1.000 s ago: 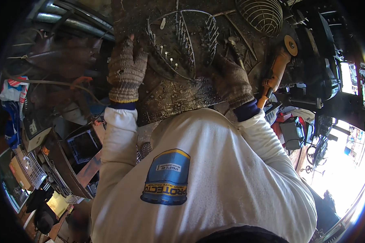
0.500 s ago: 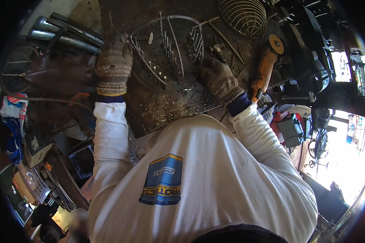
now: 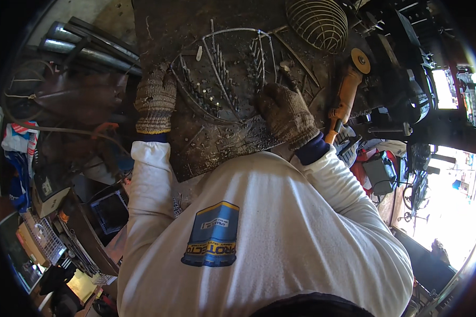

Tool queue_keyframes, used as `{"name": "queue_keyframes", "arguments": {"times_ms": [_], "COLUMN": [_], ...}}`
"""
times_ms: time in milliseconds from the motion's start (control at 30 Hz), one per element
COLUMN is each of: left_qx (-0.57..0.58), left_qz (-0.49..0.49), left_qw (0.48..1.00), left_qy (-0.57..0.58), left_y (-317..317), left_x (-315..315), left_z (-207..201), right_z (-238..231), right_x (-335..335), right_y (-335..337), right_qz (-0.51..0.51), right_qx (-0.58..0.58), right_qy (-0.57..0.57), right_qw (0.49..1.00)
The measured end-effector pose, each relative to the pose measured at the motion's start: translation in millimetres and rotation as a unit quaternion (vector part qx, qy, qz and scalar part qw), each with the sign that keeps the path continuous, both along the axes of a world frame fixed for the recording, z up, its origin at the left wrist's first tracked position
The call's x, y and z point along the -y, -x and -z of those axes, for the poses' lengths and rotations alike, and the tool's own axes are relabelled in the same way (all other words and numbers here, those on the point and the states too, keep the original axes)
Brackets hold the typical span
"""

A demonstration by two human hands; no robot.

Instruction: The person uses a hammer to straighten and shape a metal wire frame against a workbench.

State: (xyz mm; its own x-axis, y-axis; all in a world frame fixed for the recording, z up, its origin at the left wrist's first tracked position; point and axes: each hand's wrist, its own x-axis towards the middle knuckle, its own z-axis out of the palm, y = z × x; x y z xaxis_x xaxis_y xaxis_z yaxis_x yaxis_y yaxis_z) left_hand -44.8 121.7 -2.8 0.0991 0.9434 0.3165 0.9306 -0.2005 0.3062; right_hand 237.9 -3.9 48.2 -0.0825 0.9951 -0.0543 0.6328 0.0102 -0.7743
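Observation:
A rounded frame of bent metal rod [image 3: 190, 101], with one rod crossing its middle, lies over the dark work table [image 3: 217, 141]. My left hand [image 3: 156, 98], in a dirty knitted glove, is closed at the frame's left end. My right hand [image 3: 290, 115], gloved alike, has its fingers curled at the frame's right side; its fingertips are partly hidden. Inside the outline, several short metal pegs [image 3: 225, 79] stand up from the table in rows. Small shiny nuts or bolt heads [image 3: 204, 91] lie between them.
An orange angle grinder [image 3: 345, 95] with a tan disc lies to the right. A domed wire cage [image 3: 318, 24] sits at the far right of the table. Thin rods [image 3: 301, 61] lie nearby. Steel tubes [image 3: 84, 50] stick out at the far left.
The rod frame has shifted and turned between my hands, coming slightly nearer to me. My left hand has moved right and nearer; my right hand has moved slightly nearer.

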Motion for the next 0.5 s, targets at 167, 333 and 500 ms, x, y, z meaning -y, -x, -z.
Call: {"name": "queue_keyframes", "arguments": {"times_ms": [167,333,500], "left_qx": [0.001,-0.057,-0.072], "left_qz": [0.007,0.034,0.044], "left_qw": [1.0,0.986,0.99], "left_qy": [-0.026,-0.156,-0.111], "left_y": [1.9,7.9,6.8], "left_x": [0.9,-12.2,-17.4], "left_z": [1.8,14.0,4.2], "right_z": [2.6,28.8,37.9], "right_x": [1.6,1.7,-1.2], "right_y": [-4.3,-11.2,-14.1], "right_qz": [0.004,0.031,-0.025], "right_qx": [-0.01,-0.057,-0.142], "right_qy": [0.003,0.025,-0.024], "right_qw": [1.0,0.998,0.989]}}
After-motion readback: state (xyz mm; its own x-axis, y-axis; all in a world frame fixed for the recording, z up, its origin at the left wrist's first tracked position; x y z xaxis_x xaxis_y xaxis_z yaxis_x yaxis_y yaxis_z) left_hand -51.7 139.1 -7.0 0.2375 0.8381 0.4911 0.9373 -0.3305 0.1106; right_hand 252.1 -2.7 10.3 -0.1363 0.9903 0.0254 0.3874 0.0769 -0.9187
